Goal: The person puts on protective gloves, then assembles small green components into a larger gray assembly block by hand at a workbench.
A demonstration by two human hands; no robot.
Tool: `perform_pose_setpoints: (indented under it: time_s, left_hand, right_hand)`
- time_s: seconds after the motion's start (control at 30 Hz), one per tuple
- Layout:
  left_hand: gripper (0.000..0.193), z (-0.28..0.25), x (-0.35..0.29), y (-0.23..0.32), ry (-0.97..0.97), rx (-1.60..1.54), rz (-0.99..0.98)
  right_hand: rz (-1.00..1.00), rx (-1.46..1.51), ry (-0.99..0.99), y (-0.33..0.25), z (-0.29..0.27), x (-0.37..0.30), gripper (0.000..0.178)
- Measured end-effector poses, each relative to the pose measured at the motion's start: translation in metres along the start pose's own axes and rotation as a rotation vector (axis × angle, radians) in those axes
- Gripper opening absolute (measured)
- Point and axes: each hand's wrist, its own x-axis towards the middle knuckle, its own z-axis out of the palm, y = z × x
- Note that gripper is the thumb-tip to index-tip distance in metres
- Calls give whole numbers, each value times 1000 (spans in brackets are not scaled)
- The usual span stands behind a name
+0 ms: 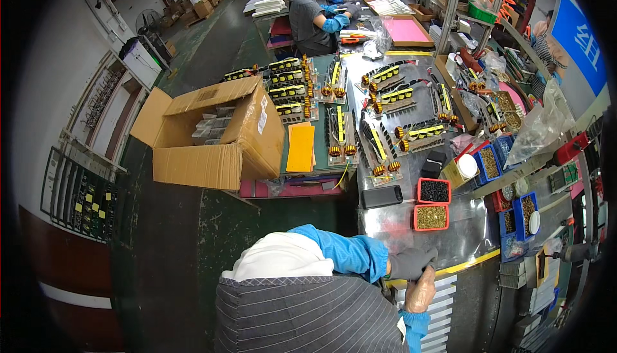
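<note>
My left hand (409,264), in a dark grey glove, is over the near edge of the metal table (395,224), with its fingers curled. Right against it is my right hand (421,292), which has no grey glove; its fingers are bent up toward the left hand's fingers. Whatever lies between them, if anything, is hidden. Blue sleeves (360,255) cover both forearms. Just below the hands, silver metal strips (442,314) lie in a row. Beyond them on the table stand a red tray of brass-coloured screws (430,217) and a red tray of black parts (434,190).
A black box-like object (382,196) lies left of the trays. Several circuit assemblies (379,147) with copper coils cover the far table. An open cardboard box (260,128) stands at left. Blue bins (527,208) line the right. A co-worker (313,19) sits at the far end.
</note>
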Motion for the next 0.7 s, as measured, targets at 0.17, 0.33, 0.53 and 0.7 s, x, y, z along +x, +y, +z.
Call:
perform_pose_setpoints:
  time_s: [0.17, 0.33, 0.53, 0.7]
  left_hand:
    - [40, 3, 2, -10, -1, 8, 40]
    - [38, -7, -1, -3, -5, 28, 66]
    - [32, 0, 5, -11, -57, -16, 56]
    - [30, 16, 7, -22, -98, -45, 56]
  right_hand:
    - [16, -4, -20, 3, 6, 3, 64]
    - [-12, -11, 10, 10, 8, 2, 57]
    - [8, 15, 24, 11, -1, 3, 46]
    - [2, 4, 7, 15, 3, -1, 43]
